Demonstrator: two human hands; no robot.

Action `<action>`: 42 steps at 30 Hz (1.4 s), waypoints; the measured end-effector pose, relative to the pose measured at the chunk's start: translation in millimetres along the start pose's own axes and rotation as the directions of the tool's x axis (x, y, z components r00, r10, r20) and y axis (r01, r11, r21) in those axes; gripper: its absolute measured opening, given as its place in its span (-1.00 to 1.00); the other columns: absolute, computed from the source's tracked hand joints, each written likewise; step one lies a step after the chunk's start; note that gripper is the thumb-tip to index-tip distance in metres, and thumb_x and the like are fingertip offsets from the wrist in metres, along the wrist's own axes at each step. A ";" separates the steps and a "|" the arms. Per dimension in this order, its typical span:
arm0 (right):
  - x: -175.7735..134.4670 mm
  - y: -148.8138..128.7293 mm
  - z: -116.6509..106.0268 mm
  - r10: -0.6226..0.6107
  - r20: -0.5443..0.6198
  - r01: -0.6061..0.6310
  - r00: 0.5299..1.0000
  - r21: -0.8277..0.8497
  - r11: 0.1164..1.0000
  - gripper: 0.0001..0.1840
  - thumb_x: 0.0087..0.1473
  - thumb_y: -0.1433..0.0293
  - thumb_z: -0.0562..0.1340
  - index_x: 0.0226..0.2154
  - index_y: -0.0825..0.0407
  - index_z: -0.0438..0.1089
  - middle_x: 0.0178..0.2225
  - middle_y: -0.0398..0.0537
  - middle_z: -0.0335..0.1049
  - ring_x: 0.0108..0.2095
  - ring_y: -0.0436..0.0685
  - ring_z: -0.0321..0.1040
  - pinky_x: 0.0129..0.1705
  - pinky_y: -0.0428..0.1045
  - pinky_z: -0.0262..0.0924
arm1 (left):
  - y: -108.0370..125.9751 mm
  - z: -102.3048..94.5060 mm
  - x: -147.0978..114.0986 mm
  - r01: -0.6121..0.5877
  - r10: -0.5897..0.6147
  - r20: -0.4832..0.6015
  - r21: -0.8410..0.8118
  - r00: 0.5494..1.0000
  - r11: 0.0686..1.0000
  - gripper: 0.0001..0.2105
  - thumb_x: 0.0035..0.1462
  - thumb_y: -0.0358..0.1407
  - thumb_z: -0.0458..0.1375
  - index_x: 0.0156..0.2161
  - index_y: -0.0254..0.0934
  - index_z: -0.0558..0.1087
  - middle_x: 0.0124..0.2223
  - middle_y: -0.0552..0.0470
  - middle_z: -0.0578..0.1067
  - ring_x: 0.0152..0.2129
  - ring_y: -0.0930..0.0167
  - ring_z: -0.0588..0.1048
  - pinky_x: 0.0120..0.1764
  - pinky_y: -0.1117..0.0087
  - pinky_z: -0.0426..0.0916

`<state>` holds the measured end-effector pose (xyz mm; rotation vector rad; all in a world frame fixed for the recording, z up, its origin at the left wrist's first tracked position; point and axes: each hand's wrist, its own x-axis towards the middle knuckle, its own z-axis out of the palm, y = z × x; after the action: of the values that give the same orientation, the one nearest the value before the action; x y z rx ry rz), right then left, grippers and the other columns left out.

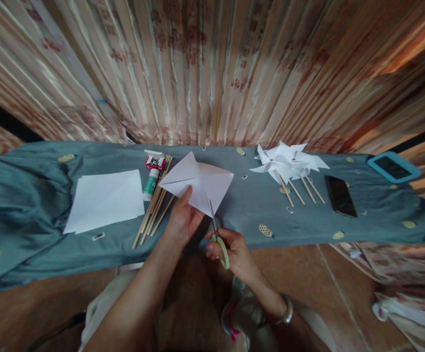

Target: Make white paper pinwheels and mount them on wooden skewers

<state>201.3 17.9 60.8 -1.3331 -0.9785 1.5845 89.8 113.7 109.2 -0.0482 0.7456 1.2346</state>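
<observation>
White square paper sheet (214, 183): held over the middle of the grey-blue patterned cloth (230, 234), its corners pointing left, far, right and near; being roughly square, it has no clear long axis.
Dark line by the left corner: runs in toward the sheet's middle, apparently a slit.
Left hand (185, 220): grips the sheet at its near-left edge, thumb on top, other fingers beneath.
Right hand (234, 252): closed around the light green plastic handles of metal-bladed scissors (225, 254), near and slightly right of the sheet's near corner.
Blades: long axis from near to far, the far end leaning a little left; they overlap the near corner and aim into the sheet. How far apart they stand, I cannot tell.
Alignment: blade line and near-corner diagonal look roughly matched; I judge this the relation that matters most.
Thin pale wooden sticks (155, 210): just left of the left hand.
White paper pinwheels on sticks (289, 164): far right of the right hand, well apart.
</observation>
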 end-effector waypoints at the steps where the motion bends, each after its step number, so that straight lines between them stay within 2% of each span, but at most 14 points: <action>1: -0.2 0.4 0.2 -0.007 -0.004 0.007 1.000 -0.001 1.000 -0.55 -0.22 0.07 0.43 -0.38 0.04 0.42 -0.60 -0.21 0.38 -0.59 -0.05 0.27 -0.53 -0.13 0.19 | 0.2 0.8 -1.1 -0.006 0.006 0.006 -0.002 1.000 1.000 -0.67 0.32 -0.45 -0.04 0.11 -0.41 0.41 -0.39 0.00 0.62 -0.51 0.45 0.57 -0.23 0.47 0.47; 6: -2.3 -0.1 0.5 -0.034 -0.010 0.033 0.999 -0.049 0.998 -0.59 -0.20 0.10 0.43 -0.38 0.04 0.44 -0.62 -0.22 0.35 -0.61 -0.06 0.22 -0.58 -0.14 0.10 | 1.7 1.3 -4.2 -0.028 0.029 0.011 -0.005 1.000 1.000 -0.66 0.33 -0.46 -0.06 0.13 -0.42 0.39 -0.38 -0.01 0.63 -0.49 0.45 0.58 -0.21 0.44 0.48; 12: -2.7 -0.9 1.4 -0.022 -0.028 0.019 0.999 -0.078 0.997 -0.61 -0.23 0.13 0.44 -0.41 0.03 0.43 -0.64 -0.24 0.34 -0.63 -0.07 0.21 -0.59 -0.14 0.09 | 3.2 -1.2 -4.5 -0.027 0.028 0.012 -0.013 1.000 1.000 -0.68 0.33 -0.46 -0.06 0.11 -0.42 0.40 -0.39 0.00 0.62 -0.51 0.45 0.58 -0.25 0.46 0.48; 22: -0.5 -3.1 3.8 0.009 -0.034 -0.011 0.999 -0.068 0.998 -0.61 -0.25 0.10 0.44 -0.47 0.04 0.43 -0.67 -0.24 0.35 -0.64 -0.07 0.23 -0.59 -0.15 0.11 | 4.0 0.8 -5.5 -0.025 0.025 0.016 -0.007 1.000 1.000 -0.67 0.34 -0.46 -0.09 0.10 -0.38 0.40 -0.35 0.00 0.64 -0.50 0.48 0.59 -0.18 0.48 0.49; 31: -0.7 -14.0 -1.8 -0.017 -0.055 0.013 0.998 -0.068 0.998 -0.54 -0.28 0.03 0.44 -0.45 0.03 0.42 -0.67 -0.23 0.37 -0.63 -0.04 0.28 -0.57 -0.12 0.17 | -9.8 -9.2 -6.9 0.064 -0.073 0.079 0.111 0.994 0.992 -0.67 0.33 -0.42 -0.05 0.11 -0.45 0.39 -0.33 -0.04 0.64 -0.44 0.41 0.60 -0.07 0.38 0.44; 36: 0.4 -13.1 -2.5 -0.015 -0.059 0.013 0.998 -0.040 0.999 -0.54 -0.29 0.04 0.45 -0.47 0.02 0.41 -0.66 -0.23 0.38 -0.63 -0.04 0.29 -0.55 -0.11 0.21 | -12.1 -11.4 -6.0 0.059 -0.072 0.098 0.126 0.993 0.990 -0.66 0.32 -0.41 -0.05 0.12 -0.45 0.38 -0.28 -0.07 0.64 -0.36 0.37 0.61 -0.05 0.35 0.42; 42: 1.8 -10.7 -1.4 -0.001 -0.071 -0.001 0.997 -0.031 1.000 -0.55 -0.28 0.04 0.45 -0.48 0.03 0.41 -0.68 -0.24 0.36 -0.65 -0.05 0.27 -0.57 -0.13 0.19 | -10.5 -10.0 -5.2 0.062 -0.076 0.108 0.130 0.991 0.990 -0.66 0.33 -0.40 -0.06 0.12 -0.48 0.38 -0.34 -0.05 0.63 -0.44 0.40 0.58 -0.04 0.35 0.40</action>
<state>203.7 23.5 70.0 -1.4007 -0.9632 1.5172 93.3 101.4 100.6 0.0986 0.7160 1.1123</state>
